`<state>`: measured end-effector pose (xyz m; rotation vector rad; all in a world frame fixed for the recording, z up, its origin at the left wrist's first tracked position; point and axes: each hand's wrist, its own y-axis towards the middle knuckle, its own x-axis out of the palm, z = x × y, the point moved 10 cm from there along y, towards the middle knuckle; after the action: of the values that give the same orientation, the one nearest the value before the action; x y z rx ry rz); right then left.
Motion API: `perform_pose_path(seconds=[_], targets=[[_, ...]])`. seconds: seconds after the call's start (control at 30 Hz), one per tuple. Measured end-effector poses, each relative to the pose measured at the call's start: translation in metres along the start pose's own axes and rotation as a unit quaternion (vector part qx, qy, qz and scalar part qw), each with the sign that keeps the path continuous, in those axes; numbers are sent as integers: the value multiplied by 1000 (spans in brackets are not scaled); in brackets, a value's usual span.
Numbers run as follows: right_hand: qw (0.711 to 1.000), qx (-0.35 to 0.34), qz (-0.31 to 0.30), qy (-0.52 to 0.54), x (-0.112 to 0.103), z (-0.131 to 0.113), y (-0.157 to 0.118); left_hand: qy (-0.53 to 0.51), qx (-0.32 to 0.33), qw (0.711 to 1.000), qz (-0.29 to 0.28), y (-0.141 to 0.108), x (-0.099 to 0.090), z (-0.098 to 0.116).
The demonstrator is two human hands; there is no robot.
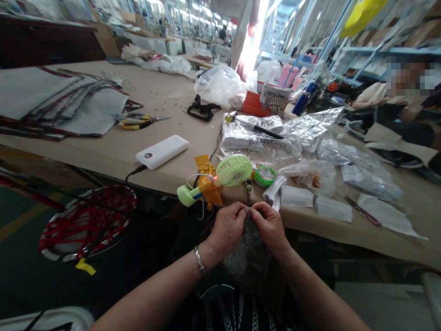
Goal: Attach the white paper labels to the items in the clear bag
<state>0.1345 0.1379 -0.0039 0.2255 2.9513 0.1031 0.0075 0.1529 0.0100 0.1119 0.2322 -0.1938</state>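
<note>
Plastic film (246, 255) at six o'clock below two hands (225, 230) pinching it, one green fan (232, 171) at their eleven, one white power bank (162, 152) at ten, brown table (163, 103), factory hall (206, 27) at twelve

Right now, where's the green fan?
In the head view, the green fan is at the near table edge, beyond the left hand, right of the power bank.
</note>
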Motion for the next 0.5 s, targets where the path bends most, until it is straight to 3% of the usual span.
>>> perform_pose_path(seconds=[0.5], targets=[[999,-32,5,-32,0,-4,5,51,27,998,-3,6,3,1]])
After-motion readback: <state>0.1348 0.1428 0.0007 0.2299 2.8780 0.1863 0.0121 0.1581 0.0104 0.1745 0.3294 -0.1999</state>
